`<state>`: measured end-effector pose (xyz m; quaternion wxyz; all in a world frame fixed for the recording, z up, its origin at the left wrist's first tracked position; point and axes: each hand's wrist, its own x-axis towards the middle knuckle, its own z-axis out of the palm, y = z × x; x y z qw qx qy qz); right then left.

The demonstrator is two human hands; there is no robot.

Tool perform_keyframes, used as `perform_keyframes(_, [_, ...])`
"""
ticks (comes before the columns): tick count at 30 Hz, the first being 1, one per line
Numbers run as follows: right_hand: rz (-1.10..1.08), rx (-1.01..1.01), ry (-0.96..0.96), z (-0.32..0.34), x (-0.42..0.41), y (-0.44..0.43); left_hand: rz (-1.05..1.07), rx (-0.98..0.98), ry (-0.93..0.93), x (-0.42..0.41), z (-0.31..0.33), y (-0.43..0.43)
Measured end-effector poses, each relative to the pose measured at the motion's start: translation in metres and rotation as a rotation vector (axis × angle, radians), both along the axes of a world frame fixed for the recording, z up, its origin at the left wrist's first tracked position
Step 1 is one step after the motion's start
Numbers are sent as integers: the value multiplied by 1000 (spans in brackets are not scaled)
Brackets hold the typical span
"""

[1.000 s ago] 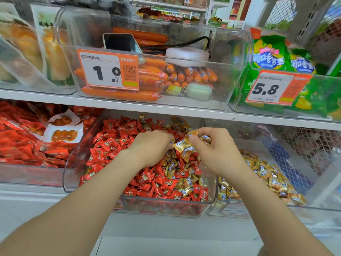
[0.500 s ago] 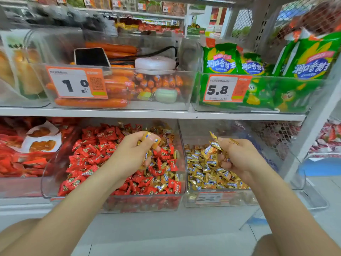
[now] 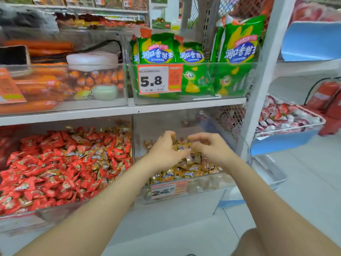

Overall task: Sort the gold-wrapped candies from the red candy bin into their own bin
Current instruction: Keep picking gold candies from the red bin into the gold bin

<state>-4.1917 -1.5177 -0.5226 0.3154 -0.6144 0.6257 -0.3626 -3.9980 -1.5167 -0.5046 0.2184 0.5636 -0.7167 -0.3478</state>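
- Crossed from red candy bin (image 3: 55,209) to gold bin (image 3: 204,185).
- Loosened fingers of left hand (image 3: 165,154) and right hand (image 3: 213,151), gripping nothing.
- Probably released gold-wrapped candies (image 3: 177,173); back for more next.

Red candy bin (image 3: 46,213) and gold bin (image 3: 203,187): clear glossy plastic, smooth walls. Red candies (image 3: 55,163) and gold-wrapped candies (image 3: 184,172): shiny crinkled film wrappers. Shelf (image 3: 166,106) smooth matt white; green bags (image 3: 239,43) glossy plastic.

Both arms outstretched, left hand (image 3: 166,153) beside right hand (image 3: 211,150), fingers (image 3: 198,137) loosely spread.
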Motion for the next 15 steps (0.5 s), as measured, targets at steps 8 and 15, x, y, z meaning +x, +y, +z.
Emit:
perform_keyframes(8, [17, -114, 74, 35, 27, 23, -197, -536, -378, 41, 2, 21])
perform_keyframes(15, [326, -258, 169, 57, 135, 64, 32, -601, -307, 164, 8, 54])
